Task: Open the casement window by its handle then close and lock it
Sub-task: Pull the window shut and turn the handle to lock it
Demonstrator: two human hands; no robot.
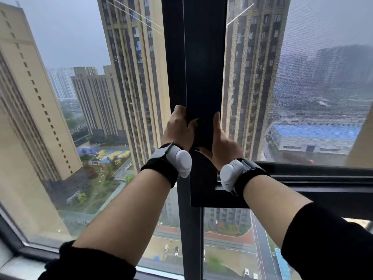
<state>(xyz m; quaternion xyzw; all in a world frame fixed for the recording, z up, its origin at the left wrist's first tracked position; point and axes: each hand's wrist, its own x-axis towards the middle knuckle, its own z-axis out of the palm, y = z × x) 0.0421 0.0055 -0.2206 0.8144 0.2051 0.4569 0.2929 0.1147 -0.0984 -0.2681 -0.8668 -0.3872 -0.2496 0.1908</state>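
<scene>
The casement window's dark sash stile [203, 67] runs up the middle of the view, with mesh-covered glass [302, 87] to its right. A dark handle [198, 132] sits on the stile between my hands and is mostly hidden by them. My left hand [177, 128] is curled around the handle from the left, its fingers hidden behind it. My right hand [221, 142] rests against the stile's right side with fingers straight and pointing up, its thumb below the handle. Whether the sash stands ajar cannot be told.
A fixed glass pane [80, 118] fills the left, with a sill [18, 263] at the lower left. The dark lower frame rail [312, 178] runs to the right below the sash, with another pane [228, 239] under it. Tall buildings stand outside.
</scene>
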